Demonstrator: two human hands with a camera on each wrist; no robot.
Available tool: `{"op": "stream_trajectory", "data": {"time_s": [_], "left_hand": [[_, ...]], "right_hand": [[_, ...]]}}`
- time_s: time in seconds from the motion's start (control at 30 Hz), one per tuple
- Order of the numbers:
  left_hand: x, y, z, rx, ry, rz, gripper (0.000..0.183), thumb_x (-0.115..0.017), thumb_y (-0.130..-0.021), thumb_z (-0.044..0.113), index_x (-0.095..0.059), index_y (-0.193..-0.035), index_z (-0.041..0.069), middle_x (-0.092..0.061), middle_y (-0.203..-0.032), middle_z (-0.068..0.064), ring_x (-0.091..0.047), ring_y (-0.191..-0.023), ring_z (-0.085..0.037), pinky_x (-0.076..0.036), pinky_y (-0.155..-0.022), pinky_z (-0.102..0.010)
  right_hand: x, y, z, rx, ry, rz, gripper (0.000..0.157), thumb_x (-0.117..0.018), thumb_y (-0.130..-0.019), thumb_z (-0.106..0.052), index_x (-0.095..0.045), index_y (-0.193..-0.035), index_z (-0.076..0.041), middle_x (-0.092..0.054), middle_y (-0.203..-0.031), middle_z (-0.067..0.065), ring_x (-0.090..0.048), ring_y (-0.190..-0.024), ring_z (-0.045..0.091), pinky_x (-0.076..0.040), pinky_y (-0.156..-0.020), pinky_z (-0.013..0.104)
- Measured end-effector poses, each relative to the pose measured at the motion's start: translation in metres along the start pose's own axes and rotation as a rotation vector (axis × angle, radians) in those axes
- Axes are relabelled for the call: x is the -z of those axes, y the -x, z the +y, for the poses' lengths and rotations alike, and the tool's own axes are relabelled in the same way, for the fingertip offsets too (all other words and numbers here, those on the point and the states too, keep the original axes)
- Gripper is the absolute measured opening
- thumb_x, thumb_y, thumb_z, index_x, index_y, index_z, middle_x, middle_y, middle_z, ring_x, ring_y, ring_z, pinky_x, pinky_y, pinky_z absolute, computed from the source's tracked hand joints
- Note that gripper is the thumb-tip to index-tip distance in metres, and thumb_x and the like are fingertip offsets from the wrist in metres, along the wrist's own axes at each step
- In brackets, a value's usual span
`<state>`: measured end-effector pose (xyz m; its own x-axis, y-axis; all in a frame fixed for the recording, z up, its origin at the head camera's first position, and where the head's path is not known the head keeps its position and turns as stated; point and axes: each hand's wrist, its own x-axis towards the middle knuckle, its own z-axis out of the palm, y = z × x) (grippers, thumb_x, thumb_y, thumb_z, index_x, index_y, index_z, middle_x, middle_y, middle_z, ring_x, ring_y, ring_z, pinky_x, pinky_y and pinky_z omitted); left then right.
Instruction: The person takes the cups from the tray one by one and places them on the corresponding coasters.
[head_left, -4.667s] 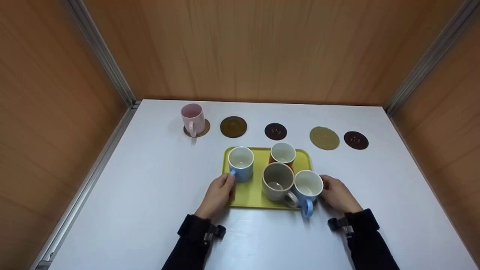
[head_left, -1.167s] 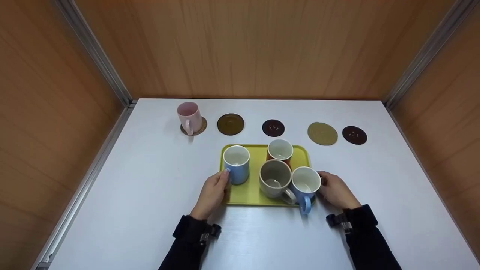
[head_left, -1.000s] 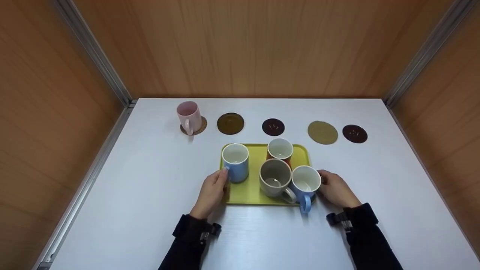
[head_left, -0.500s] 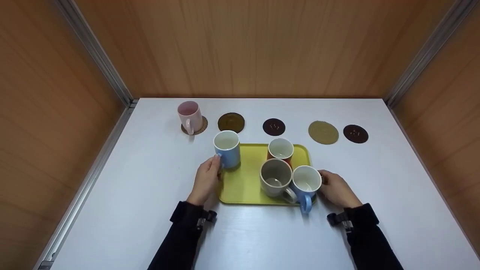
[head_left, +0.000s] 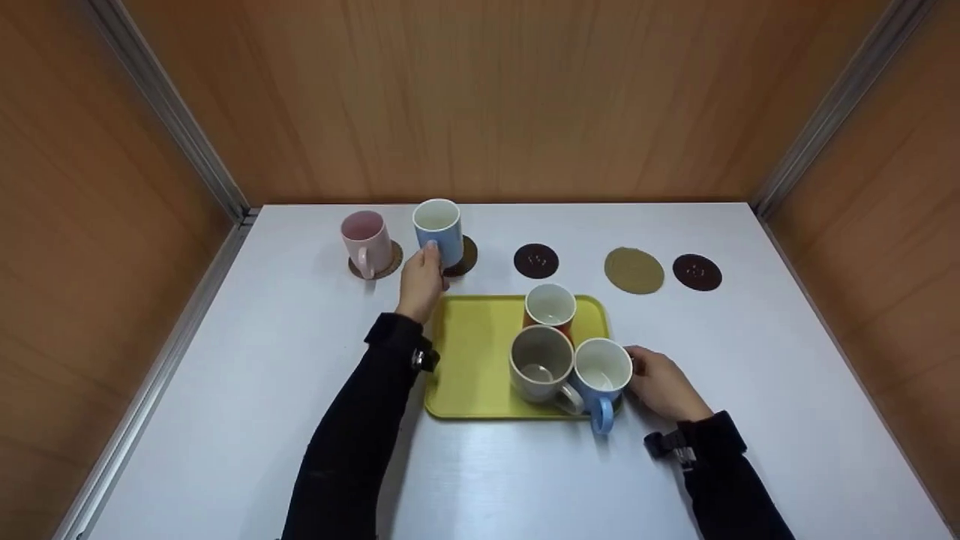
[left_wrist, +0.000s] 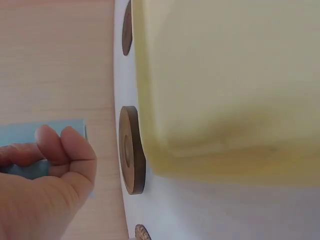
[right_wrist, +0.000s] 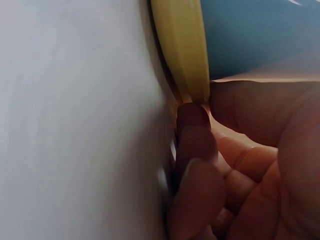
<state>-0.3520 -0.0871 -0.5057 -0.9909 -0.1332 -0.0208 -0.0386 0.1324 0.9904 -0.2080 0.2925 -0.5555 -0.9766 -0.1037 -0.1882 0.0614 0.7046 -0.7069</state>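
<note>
OK, L hand [head_left: 422, 281] pinches 1 of 5 mugs [head_left: 444, 232], R hand [head_left: 666, 384] 1 tray [head_left: 474, 360] w/ 5 coasters [head_left: 634, 271] behind.

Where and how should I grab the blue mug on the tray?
By its handle, I'd say, from the near side of the tray. The blue mug stands upright, its handle turned nearward, showing past the tray's near edge. The grey mug crowds its left, and the right hand pinches the tray on its right, so near looks freest.
</note>
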Motion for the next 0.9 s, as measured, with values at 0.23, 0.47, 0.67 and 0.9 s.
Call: {"op": "stream_trajectory", "data": {"time_s": [0.23,0.47,0.67,0.9], "left_hand": [[-0.014,-0.024,-0.003,0.018,-0.069,0.023,0.045,-0.033,-0.118,0.038,-0.044,-0.082,0.013,-0.049,-0.073,-0.001,-0.054,-0.064,-0.014,-0.045,-0.068,-0.028],[-0.019,-0.034,-0.015,0.075,-0.124,0.007,0.050,-0.029,-0.118,0.039,-0.059,-0.109,0.000,-0.056,-0.084,-0.008,-0.053,-0.069,-0.015,-0.043,-0.072,-0.029],[-0.014,-0.036,-0.028,0.092,-0.134,-0.004,0.046,-0.029,-0.118,0.037,-0.055,-0.100,0.004,-0.054,-0.081,-0.005,-0.053,-0.070,-0.017,-0.042,-0.071,-0.031],[-0.017,-0.039,-0.026,0.104,-0.103,-0.034,0.044,-0.033,-0.118,0.036,-0.050,-0.087,0.010,-0.052,-0.073,-0.001,-0.055,-0.067,-0.017,-0.044,-0.064,-0.028]], "right_hand": [[-0.002,0.001,0.000,0.005,-0.019,0.008,0.044,-0.065,-0.103,-0.013,-0.062,-0.146,-0.001,-0.068,-0.144,0.021,-0.056,-0.144,0.042,-0.042,-0.120,0.064],[-0.005,0.001,0.003,0.033,-0.016,0.030,0.042,-0.066,-0.102,-0.012,-0.065,-0.142,-0.001,-0.071,-0.139,0.020,-0.059,-0.140,0.042,-0.044,-0.118,0.064],[-0.008,0.001,0.004,0.044,-0.017,0.038,0.040,-0.066,-0.101,-0.010,-0.066,-0.140,-0.001,-0.072,-0.136,0.019,-0.061,-0.138,0.041,-0.045,-0.118,0.063],[-0.005,0.000,0.005,0.033,-0.013,0.039,0.042,-0.065,-0.101,-0.008,-0.065,-0.142,0.000,-0.071,-0.138,0.020,-0.059,-0.140,0.042,-0.044,-0.118,0.063]]}}
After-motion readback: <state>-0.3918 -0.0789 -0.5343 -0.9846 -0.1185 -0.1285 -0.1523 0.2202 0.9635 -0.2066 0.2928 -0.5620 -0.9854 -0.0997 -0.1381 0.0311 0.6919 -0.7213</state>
